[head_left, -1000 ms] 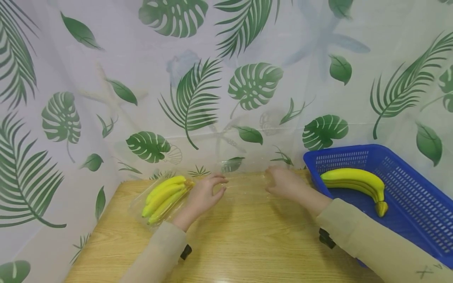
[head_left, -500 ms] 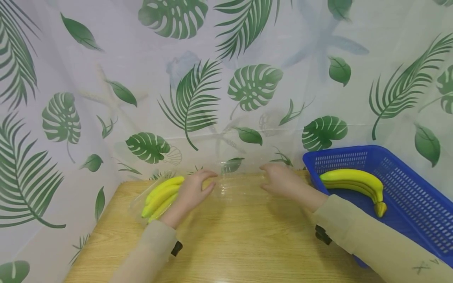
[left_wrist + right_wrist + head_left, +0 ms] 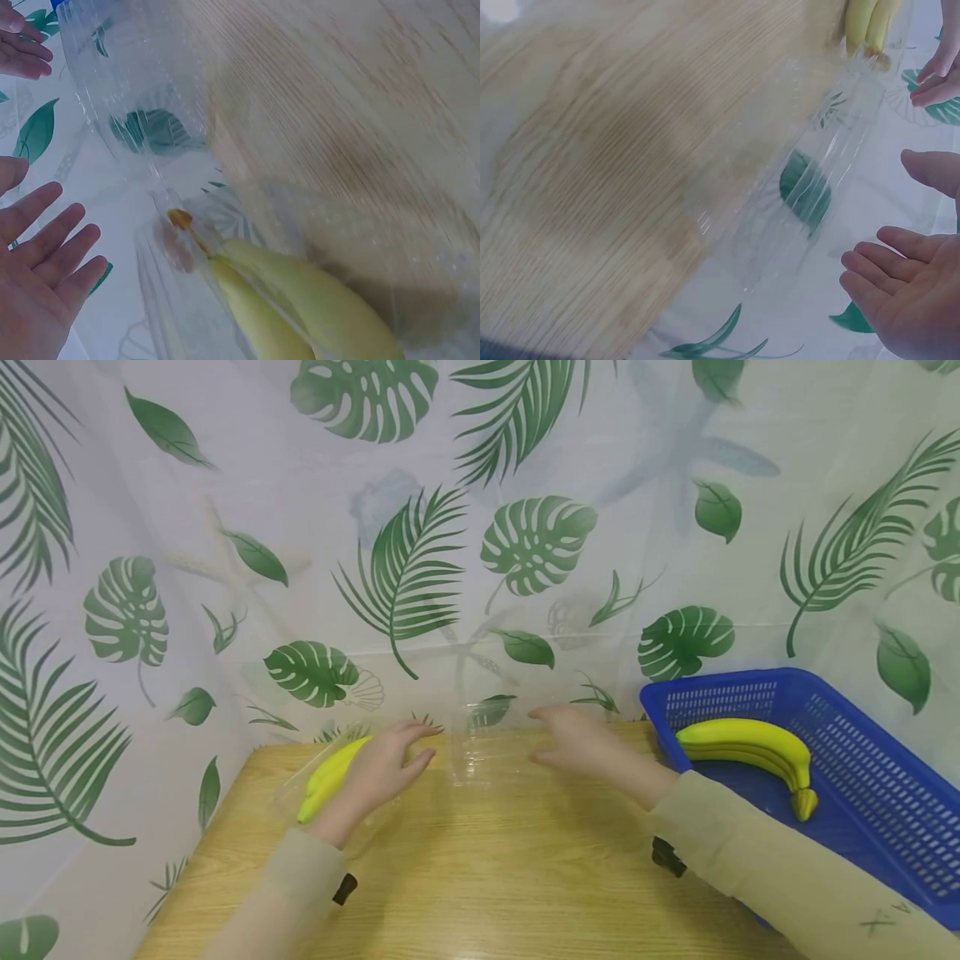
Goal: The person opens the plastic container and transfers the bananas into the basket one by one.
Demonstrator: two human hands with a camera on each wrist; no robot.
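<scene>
A bunch of yellow bananas [image 3: 327,781] lies in a clear plastic container [image 3: 161,300] on the left of the table. Over its near right side, partly hiding the bananas in the head view, is my left hand [image 3: 385,766] with fingers extended and nothing in them. Between the hands stands a second see-through plastic piece [image 3: 483,752], against the back of the table. My right hand [image 3: 579,742] is at the right end of that piece, fingers loosely extended and thumb apart. The right wrist view shows the plastic piece [image 3: 780,187] beside the fingers, with a gap between.
A blue perforated basket [image 3: 877,785] stands on the right, holding another bunch of bananas [image 3: 750,745]. A leaf-printed white sheet [image 3: 480,568] rises behind the wooden table [image 3: 510,877] and along its left side.
My left hand has moved left, covering more of the bananas. The right hand has moved a little left, along the clear plastic piece. The basket's bananas stay where they were.
</scene>
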